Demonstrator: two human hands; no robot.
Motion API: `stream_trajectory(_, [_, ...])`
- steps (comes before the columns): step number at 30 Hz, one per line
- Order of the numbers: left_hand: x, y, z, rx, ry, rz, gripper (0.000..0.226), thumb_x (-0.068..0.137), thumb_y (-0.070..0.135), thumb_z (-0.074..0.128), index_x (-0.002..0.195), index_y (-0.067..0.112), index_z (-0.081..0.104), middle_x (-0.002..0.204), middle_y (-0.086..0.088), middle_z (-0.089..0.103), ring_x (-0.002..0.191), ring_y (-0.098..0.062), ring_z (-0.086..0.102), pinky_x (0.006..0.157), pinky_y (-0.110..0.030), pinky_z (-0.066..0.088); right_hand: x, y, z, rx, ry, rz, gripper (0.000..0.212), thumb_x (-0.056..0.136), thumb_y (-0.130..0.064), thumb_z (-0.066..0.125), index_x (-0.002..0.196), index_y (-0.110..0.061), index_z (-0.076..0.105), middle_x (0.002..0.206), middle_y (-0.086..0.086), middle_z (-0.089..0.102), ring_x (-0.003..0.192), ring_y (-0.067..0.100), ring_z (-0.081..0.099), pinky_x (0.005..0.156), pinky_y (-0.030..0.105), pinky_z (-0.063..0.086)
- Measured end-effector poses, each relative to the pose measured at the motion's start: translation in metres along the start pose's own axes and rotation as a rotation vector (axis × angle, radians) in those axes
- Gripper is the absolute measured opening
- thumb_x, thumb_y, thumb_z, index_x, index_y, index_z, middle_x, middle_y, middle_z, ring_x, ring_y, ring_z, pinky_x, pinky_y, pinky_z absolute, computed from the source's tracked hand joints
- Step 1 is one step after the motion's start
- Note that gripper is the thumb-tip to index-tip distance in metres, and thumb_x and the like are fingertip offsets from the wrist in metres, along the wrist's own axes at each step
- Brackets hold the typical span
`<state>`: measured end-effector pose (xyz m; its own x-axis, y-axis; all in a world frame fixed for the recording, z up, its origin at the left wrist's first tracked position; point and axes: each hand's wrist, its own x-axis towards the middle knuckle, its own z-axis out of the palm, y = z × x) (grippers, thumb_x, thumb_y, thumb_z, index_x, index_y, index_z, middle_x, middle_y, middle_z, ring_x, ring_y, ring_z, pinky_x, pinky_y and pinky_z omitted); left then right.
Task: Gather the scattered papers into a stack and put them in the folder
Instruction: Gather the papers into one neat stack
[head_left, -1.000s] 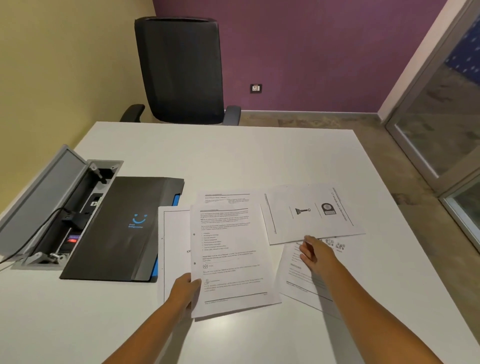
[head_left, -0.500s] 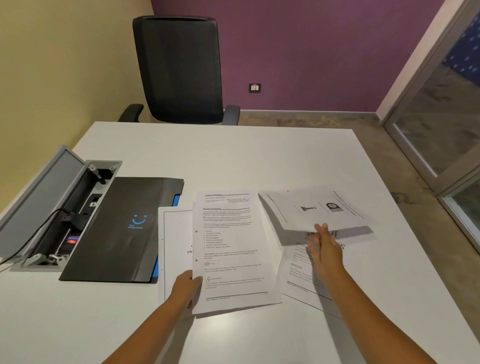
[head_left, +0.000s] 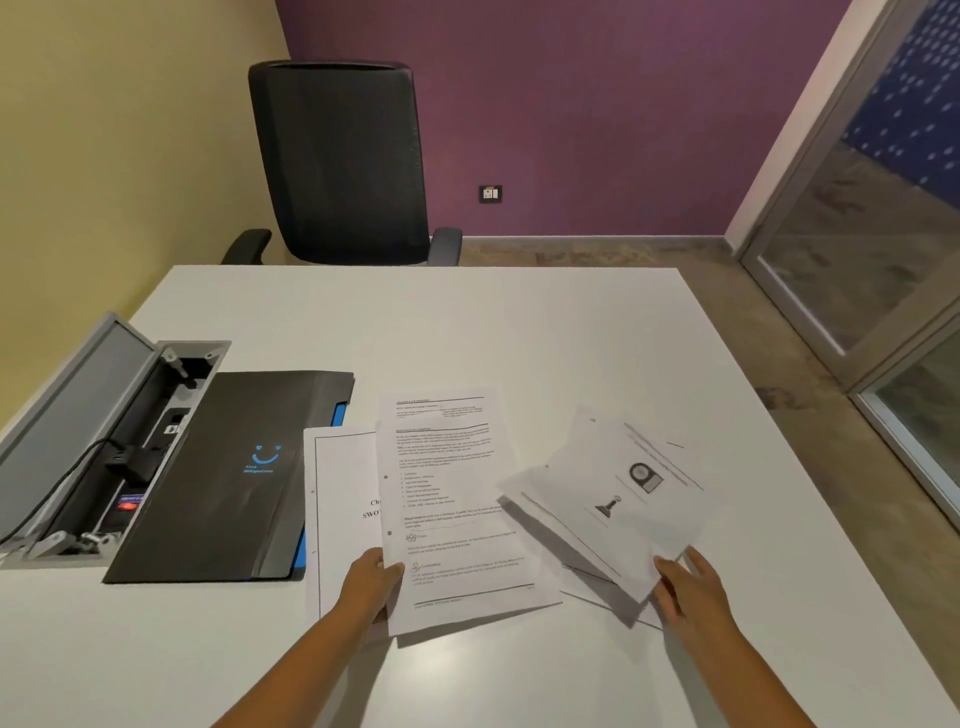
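Nearest, the left hand pinches the near left edge of a text sheet lying on the table, its thumb on top. The right hand grips the near corner of a picture sheet, lifted and tilted above another sheet. A title page lies under the text sheet. Farther left lies the closed black folder, beside an open cable box. A chair stands beyond the table.

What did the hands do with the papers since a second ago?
The right hand took hold of the picture sheet, lifted it off the table and swung it toward the person. The left hand kept holding the text sheets. The black folder stayed shut in place.
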<state>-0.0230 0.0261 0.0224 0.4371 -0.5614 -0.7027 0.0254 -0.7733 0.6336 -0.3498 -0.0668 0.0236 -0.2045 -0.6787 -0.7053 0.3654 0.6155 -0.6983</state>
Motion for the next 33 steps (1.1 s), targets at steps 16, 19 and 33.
stream_trajectory(16, [0.001, 0.004, -0.005, -0.134, -0.139, 0.011, 0.035, 0.092, 0.029, 0.053, 0.119, 0.008, 0.055, 0.119, -0.016, 0.064, 0.103, -0.033, 0.063, 0.094, -0.046, 0.050, -0.014, 0.020, 0.107, -0.786, -0.339, -0.368, 0.042, 0.083, 0.005, 0.052, 0.120, -0.016, 0.058, 0.078, -0.012, 0.060, 0.069, 0.001, 0.056, 0.055, 0.006, 0.043])
stream_trajectory(19, [0.000, 0.010, 0.000, -0.045, -0.155, 0.050, 0.038, 0.090, 0.006, 0.054, 0.128, 0.003, 0.049, 0.126, -0.018, 0.059, 0.104, -0.032, 0.060, 0.092, -0.039, 0.050, -0.011, 0.017, 0.110, -0.817, -0.352, -0.409, 0.042, 0.084, 0.003, 0.054, 0.123, -0.012, 0.057, 0.083, -0.013, 0.059, 0.074, -0.001, 0.055, 0.058, -0.001, 0.041])
stream_trajectory(33, [-0.021, 0.065, -0.010, -0.221, -0.185, 0.377, 0.025, 0.089, 0.007, 0.056, 0.106, 0.024, 0.062, 0.108, -0.006, 0.068, 0.100, -0.025, 0.063, 0.094, -0.044, 0.049, -0.024, -0.024, 0.082, -0.650, -0.450, -0.415, 0.032, 0.082, -0.017, 0.069, 0.113, -0.017, 0.058, 0.111, 0.000, 0.064, 0.103, 0.019, 0.060, 0.087, 0.025, 0.047])
